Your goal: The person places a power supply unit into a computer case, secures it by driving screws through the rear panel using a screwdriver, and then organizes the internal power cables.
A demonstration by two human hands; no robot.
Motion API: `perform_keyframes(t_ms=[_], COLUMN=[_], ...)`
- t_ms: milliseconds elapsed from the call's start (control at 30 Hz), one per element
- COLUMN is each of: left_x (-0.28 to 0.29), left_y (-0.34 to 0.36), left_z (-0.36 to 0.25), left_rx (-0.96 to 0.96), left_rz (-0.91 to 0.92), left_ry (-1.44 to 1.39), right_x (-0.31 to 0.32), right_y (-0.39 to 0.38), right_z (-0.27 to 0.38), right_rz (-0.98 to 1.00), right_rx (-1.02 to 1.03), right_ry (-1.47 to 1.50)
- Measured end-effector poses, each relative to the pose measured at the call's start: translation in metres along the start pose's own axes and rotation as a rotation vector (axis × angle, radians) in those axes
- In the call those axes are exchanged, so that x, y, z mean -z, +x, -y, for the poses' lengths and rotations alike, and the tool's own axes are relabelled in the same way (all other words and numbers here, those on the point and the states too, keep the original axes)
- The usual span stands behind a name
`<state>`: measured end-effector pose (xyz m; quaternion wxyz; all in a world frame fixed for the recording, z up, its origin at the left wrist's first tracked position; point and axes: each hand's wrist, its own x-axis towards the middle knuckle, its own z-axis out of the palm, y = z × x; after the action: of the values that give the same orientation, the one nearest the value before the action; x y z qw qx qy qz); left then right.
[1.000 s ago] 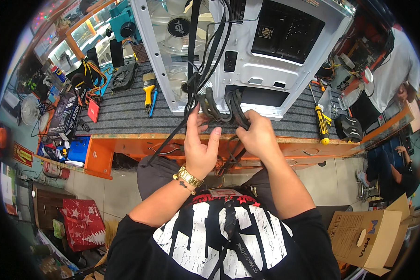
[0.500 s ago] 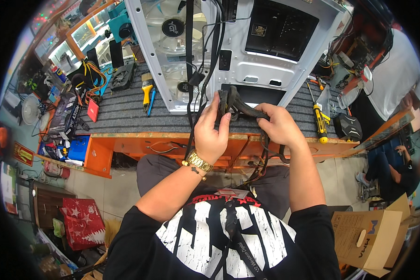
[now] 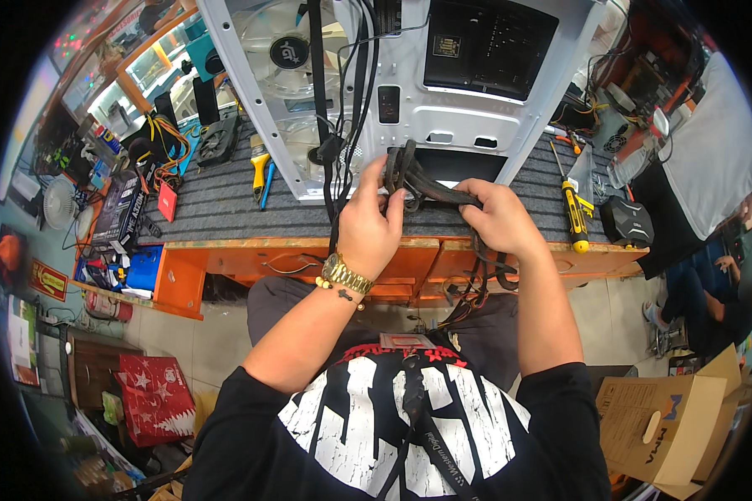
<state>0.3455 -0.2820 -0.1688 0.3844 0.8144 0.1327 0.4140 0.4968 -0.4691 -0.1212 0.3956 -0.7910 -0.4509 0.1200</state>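
Note:
A thick bundle of black cables (image 3: 433, 190) runs between my two hands, looped at its left end. My left hand (image 3: 369, 219), with a gold watch at its wrist, holds the looped end between thumb and fingers. My right hand (image 3: 501, 219) is closed around the other end, thumb on top; loose cable tails hang below it past the table edge. Just beyond my hands a white computer case (image 3: 388, 132) stands on the bench with its side open, clear fans (image 3: 289, 52) on its left. Long black cables (image 3: 319, 92) hang down its front, passing beside my left hand.
A grey striped mat (image 3: 226, 196) covers the orange bench. Left of the case lie a paintbrush (image 3: 260, 167) and a blue tool (image 3: 268, 185); right, a yellow-black screwdriver (image 3: 573, 213) and a black box (image 3: 625, 225). A cardboard box (image 3: 660, 430) sits low at right. Another person stands at far right.
The cable bundle stretches out a little more between my hands, its loop turned toward the left. My left hand has shifted slightly left, and the view has moved a bit, putting the case further left.

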Motion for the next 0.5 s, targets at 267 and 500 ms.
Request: perform_keyframes(t_ms=[267, 500], left_x=[0.002, 0.003], left_y=[0.0, 0.003], left_z=[-0.01, -0.013], left_rx=[-0.249, -0.189], left_rz=[-0.004, 0.131], left_ry=[0.211, 0.41], right_x=[-0.004, -0.009], right_y=[-0.001, 0.0], right_z=[-0.012, -0.024], right_rz=[0.007, -0.036], right_rx=[0.029, 0.111], right_ry=[0.071, 0.107])
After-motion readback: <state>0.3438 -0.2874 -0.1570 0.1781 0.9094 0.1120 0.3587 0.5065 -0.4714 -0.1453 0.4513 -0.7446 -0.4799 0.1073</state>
